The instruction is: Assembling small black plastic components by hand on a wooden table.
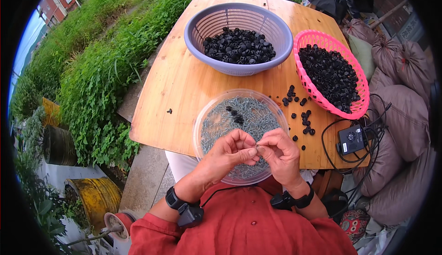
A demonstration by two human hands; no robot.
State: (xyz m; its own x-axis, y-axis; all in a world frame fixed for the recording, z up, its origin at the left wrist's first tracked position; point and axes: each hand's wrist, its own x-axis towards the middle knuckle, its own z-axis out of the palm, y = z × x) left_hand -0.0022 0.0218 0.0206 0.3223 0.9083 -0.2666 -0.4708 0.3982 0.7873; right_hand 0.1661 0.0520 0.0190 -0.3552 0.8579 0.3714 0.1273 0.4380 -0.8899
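Over the near part of a round clear tub (199,130), my left hand (232,149) and my right hand (279,151) meet fingertip to fingertip. Both are pinched closed on something tiny, mostly covered by the fingers, which I cannot make out. Many small silver screws (262,112) fill the tub. A few black plastic pieces (235,115) lie on top of them. Beyond the tub is a purple-grey mesh basket (193,48) of small black plastic parts (239,45). To the right, a pink basket (309,87) holds more black parts (329,75).
Loose black parts (306,121) are scattered on the wooden table (161,89) right of the tub. A black box-shaped device (352,140) with tangled cables sits at the right edge. Stuffed sacks (391,117) crowd the right side; green plants (101,89) grow on the left.
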